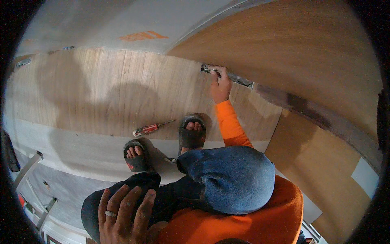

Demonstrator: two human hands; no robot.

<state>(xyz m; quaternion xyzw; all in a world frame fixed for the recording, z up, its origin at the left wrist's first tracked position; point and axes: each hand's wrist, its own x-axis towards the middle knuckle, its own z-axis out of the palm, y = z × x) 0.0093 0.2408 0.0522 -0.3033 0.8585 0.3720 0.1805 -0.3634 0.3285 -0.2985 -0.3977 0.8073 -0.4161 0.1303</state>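
Note:
My right hand [220,83], in an orange sleeve, reaches to a metal fitting [243,80] recessed along the seam where a brown wood panel [284,44] meets the light wood board [97,81]. Its fingers are curled at the fitting's left part around a small metal piece, partly hidden by them. My left hand [126,209], with a ring on one finger, rests on my dark trousered knee, fingers apart and holding nothing. A red-handled screwdriver [148,129] lies on the board between and just beyond my two sandalled feet.
A white surface [93,22] rises at the back left. Two smaller recessed fittings [23,62] sit along the board's far left edge. Brown sheet material [300,158] lies at the right. A metal ladder-like frame [29,164] stands at the lower left.

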